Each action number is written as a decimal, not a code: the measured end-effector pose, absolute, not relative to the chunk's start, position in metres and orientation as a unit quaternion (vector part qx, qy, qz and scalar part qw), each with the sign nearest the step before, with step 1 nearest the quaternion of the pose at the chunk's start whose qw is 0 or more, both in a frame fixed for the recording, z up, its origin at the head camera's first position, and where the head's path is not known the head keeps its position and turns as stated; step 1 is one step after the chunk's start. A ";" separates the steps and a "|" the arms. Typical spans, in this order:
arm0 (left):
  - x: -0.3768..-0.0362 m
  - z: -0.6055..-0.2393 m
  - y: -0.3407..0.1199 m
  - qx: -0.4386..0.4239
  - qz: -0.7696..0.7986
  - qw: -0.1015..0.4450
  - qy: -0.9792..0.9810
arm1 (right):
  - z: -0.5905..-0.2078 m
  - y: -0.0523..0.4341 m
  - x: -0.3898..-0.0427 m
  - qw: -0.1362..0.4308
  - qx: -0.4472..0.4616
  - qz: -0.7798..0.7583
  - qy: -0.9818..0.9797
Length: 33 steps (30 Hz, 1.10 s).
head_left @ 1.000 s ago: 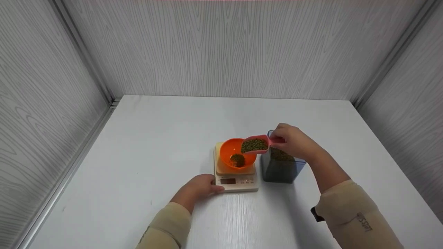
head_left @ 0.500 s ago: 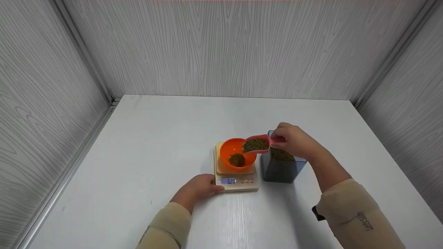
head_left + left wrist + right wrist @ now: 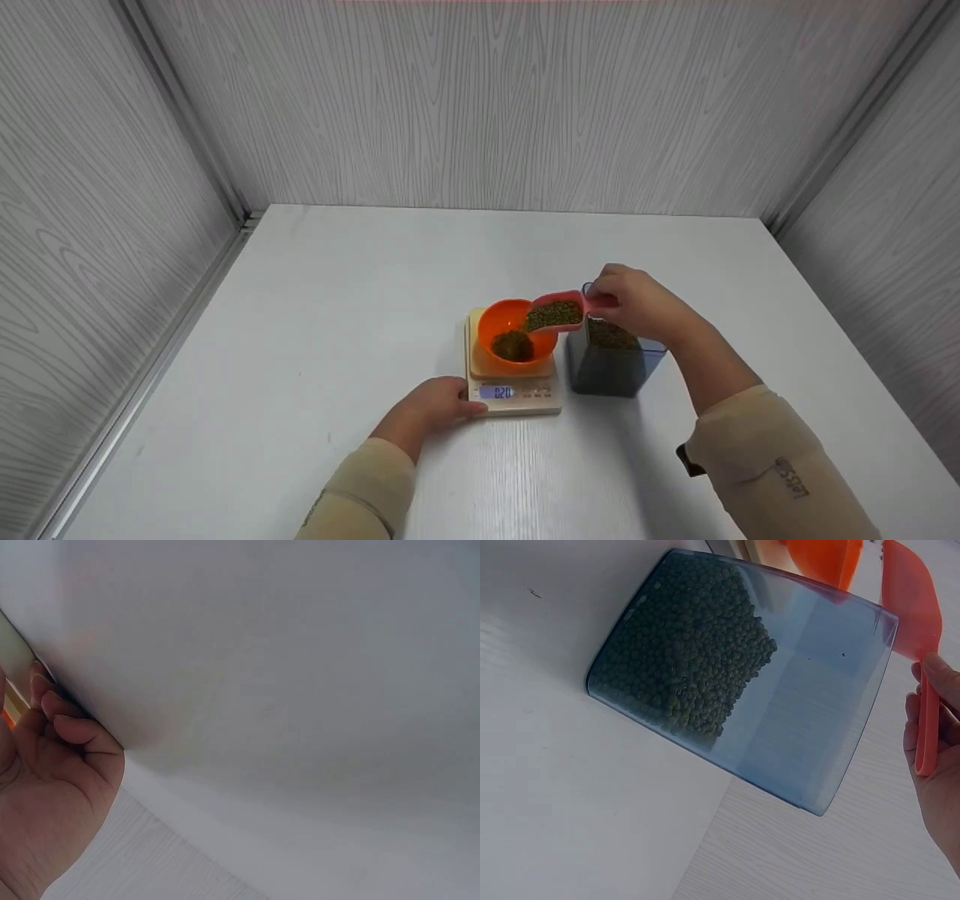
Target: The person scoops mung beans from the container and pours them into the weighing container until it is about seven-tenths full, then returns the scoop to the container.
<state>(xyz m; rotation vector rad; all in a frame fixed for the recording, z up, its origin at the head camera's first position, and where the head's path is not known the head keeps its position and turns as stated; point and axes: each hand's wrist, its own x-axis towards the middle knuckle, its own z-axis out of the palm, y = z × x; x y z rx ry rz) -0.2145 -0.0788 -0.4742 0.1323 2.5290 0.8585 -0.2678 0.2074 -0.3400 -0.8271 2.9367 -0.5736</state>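
Observation:
A cream kitchen scale (image 3: 514, 390) sits on the white table (image 3: 300, 337), its display lit. On it stands an orange bowl (image 3: 501, 322) holding a small heap of green beans (image 3: 513, 345). My right hand (image 3: 637, 304) pinches the handle of a pink scoop (image 3: 556, 313), also seen from below as the scoop (image 3: 913, 615) in the right wrist view; it is full of beans and tilted over the bowl's right rim. Below it stands a clear blue container (image 3: 611, 360) partly filled with beans, the same container (image 3: 735, 675) filling the right wrist view. My left hand (image 3: 435, 405) rests against the scale's front left corner, fingers (image 3: 64, 716) curled.
Grey wood-grain walls (image 3: 480, 105) enclose the table on three sides, with a metal rail (image 3: 165, 330) along the left edge.
The scoop has tipped a little further toward the bowl and the heap of beans in the bowl has grown slightly. The scale's display lit up. My left hand has stayed put.

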 end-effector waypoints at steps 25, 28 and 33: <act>-0.215 -0.474 -0.078 0.052 0.307 0.234 0.921 | -0.335 0.204 -0.267 0.021 -0.266 -0.174 0.948; -0.215 -0.474 -0.079 0.052 0.308 0.234 0.921 | -0.334 0.204 -0.267 0.025 -0.262 -0.175 0.949; -0.215 -0.473 -0.078 0.052 0.309 0.232 0.921 | -0.334 0.203 -0.268 0.024 -0.265 -0.169 0.949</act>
